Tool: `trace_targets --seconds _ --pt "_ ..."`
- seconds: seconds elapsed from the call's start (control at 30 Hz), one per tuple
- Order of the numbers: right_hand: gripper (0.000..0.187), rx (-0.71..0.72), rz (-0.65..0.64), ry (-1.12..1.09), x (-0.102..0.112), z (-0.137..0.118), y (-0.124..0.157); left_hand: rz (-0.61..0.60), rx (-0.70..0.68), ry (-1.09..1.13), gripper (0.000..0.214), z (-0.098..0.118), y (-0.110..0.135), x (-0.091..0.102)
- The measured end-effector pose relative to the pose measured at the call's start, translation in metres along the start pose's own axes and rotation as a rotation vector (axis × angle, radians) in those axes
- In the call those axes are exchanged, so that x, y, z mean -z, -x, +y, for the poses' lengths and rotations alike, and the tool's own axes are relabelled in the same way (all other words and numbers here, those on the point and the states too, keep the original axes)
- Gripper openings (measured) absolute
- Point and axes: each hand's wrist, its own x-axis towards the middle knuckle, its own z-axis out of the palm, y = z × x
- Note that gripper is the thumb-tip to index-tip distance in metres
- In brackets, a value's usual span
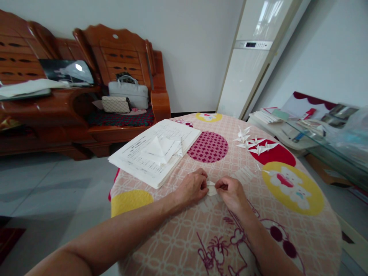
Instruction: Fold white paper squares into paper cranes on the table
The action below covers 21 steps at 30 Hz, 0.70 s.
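Note:
A small folded piece of white paper [212,188] lies on the patterned tablecloth between my two hands. My left hand [195,184] rests on the cloth with its fingers curled and pressed at the paper's left edge. From the other side, my right hand [230,189] pinches the paper's right edge between thumb and forefinger. Beyond my right hand sit several folded white paper cranes [260,148], grouped partly over a red circle. To the left is a stack of printed sheets [138,153], with folded paper pieces [161,150] on top.
The round table [172,237] wears a patterned cloth. Behind it stand wooden armchairs [120,50] holding bags [129,94] and a laptop [69,71]. A tall white air conditioner [244,73] is at the back. A glass-topped side table [322,145] with papers and plastic bags adjoins on the right.

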Motion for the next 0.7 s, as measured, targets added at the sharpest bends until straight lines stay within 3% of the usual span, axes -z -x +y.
trace_targets --seconds 0.13,0.43,0.7 --pt "0.004 0.011 0.053 0.077 -0.004 -0.003 0.000 0.001 -0.010 0.002 0.009 -0.002 0.000 -0.001" --pt "0.013 0.025 0.047 0.051 -0.003 -0.002 -0.001 0.013 -0.043 0.048 0.009 -0.004 -0.002 0.002" --pt "0.015 -0.005 0.046 0.017 -0.002 -0.002 0.000 -0.013 -0.156 0.088 0.010 -0.011 -0.003 0.009"
